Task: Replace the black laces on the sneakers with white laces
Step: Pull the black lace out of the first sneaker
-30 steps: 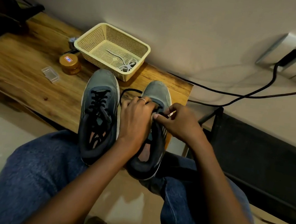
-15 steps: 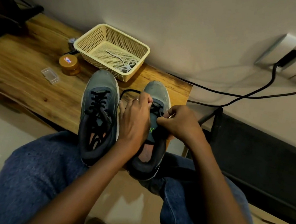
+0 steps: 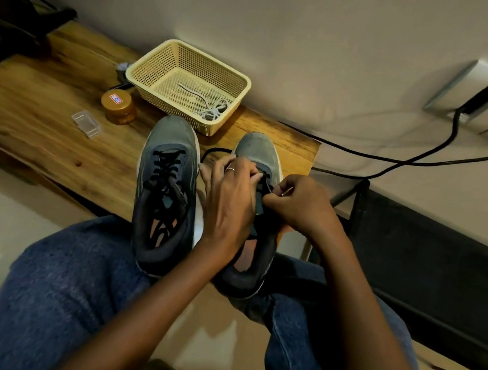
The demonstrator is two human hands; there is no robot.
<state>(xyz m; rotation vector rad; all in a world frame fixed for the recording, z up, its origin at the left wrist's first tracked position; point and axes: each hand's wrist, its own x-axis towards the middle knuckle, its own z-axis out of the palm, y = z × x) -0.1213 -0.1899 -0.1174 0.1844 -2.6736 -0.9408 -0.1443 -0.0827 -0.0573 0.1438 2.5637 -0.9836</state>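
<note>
Unlacing is the step in hand, judging by the scene: the right sneaker (image 3: 257, 155) has part of its black lace (image 3: 214, 151) pulled out, w/ a loop of it lying loose on the table between the two shoes. The left hand (image 3: 228, 201) lies over the tongue area, fingers curled onto the lace near the eyelets; the right hand (image 3: 299, 206) is closed in a pinch on the same lace at the shoe's right side. Exactly which eyelet they work on is hidden by the hands.

The left sneaker (image 3: 168, 181) stands just beside, its black lace fully threaded, not yet touched. Both shoes sit w/ toes on the wooden table (image 3: 44, 115) and heels toward the person's knees.

The white laces (image 3: 212, 110) wait in the beige basket (image 3: 191, 56), just beyond the toes. Near it are a small amber jar (image 3: 118, 106) and a clear plastic case (image 3: 85, 123).

Next move prob. needs pulling the lace through the remaining eyelets, row by row, w/o snagging the tip. The task is at an early stage, approx.: no white lace is in any shoe.
</note>
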